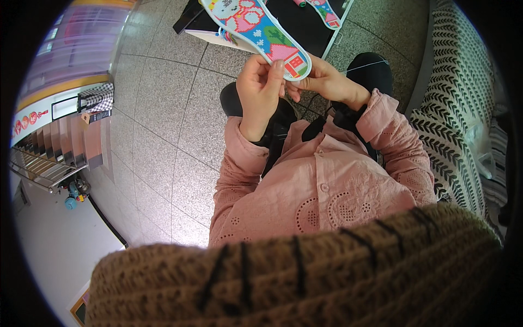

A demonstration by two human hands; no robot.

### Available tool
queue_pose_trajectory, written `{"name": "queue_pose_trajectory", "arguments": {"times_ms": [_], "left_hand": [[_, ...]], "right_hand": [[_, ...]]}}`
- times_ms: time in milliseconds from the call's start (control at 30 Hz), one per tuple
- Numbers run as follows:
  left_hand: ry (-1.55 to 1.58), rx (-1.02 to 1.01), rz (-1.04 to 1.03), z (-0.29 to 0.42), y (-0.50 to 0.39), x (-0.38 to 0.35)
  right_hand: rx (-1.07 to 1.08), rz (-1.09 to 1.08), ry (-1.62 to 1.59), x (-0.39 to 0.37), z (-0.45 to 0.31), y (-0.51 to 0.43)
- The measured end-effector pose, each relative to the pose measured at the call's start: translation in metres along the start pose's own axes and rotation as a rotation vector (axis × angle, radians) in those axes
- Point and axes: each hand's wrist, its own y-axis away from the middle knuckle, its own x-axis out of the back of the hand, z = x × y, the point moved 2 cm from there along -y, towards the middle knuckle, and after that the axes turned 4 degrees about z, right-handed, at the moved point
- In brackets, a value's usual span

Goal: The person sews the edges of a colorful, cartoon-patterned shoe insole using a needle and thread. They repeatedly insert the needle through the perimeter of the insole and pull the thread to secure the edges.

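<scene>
A cross-stitch insole (267, 34) with a house, a tree and a cartoon figure on blue, edged in white, is held over my lap. My left hand (261, 92) pinches its near rounded end, thumb on top and fingers underneath. At the right side of that same end, my right hand (337, 83) has its thumb against the rim, its other fingers partly hidden below. From beside my right hand a pale thread (365, 65) runs across my dark-trousered knee (369, 75). No needle can be made out.
A black-topped table (314, 30) stands ahead, bearing a second patterned insole (328, 16) and a thread spool (300, 3). Coloured threads (229, 36) hang by its edge. To the right is a seat under a leaf-patterned cover (453, 94); stairs (69, 141) rise at far left.
</scene>
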Motion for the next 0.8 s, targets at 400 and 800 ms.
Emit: {"name": "queue_pose_trajectory", "arguments": {"times_ms": [400,800], "left_hand": [[-0.052,0.035,0.000,-0.006,-0.003,0.002],[0.037,0.107,0.023,-0.007,-0.006,0.006]], "right_hand": [[-0.015,0.136,0.052,0.001,-0.009,-0.002],[0.566,0.322,1.234,-0.001,-0.055,0.000]]}}
